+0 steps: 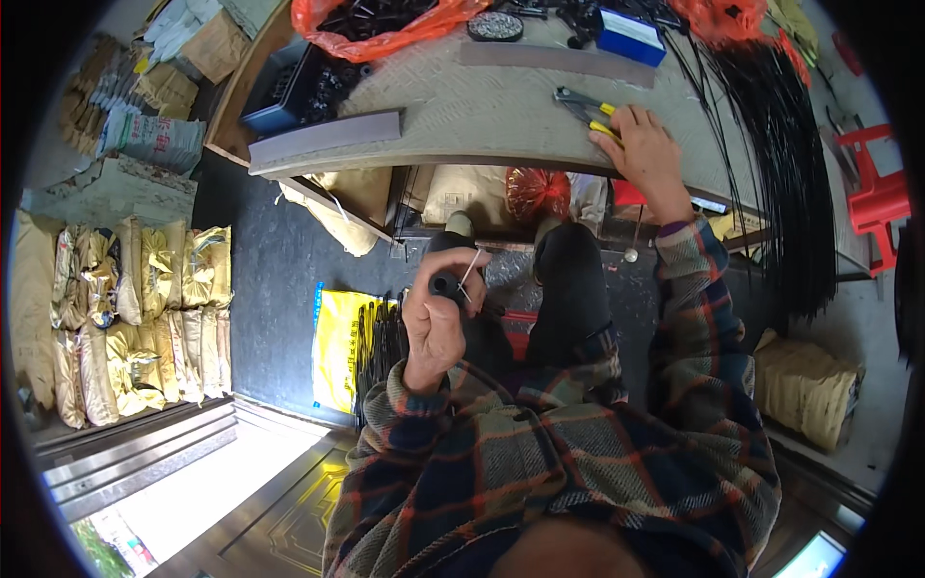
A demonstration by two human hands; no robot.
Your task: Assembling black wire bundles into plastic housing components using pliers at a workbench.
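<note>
Worktop [424,116], grey-surfaced. Orange plastic bag [371,43], cut off by the upper rim; black parts inside, hard to make out. Blue bin [273,118], at the worktop's left end; dark contents indistinct. Right hand [647,154], at yellow-handled pliers [575,102] on the worktop; how far its grip closes cannot be told. Left hand [436,323], before the worktop, grip curled round black tube [444,284], partly hidden by fingers. Thin white strip [469,271], beside the tube.

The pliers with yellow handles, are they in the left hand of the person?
No, the pliers are at the right hand, and the left hand holds a black cylindrical piece.
</note>
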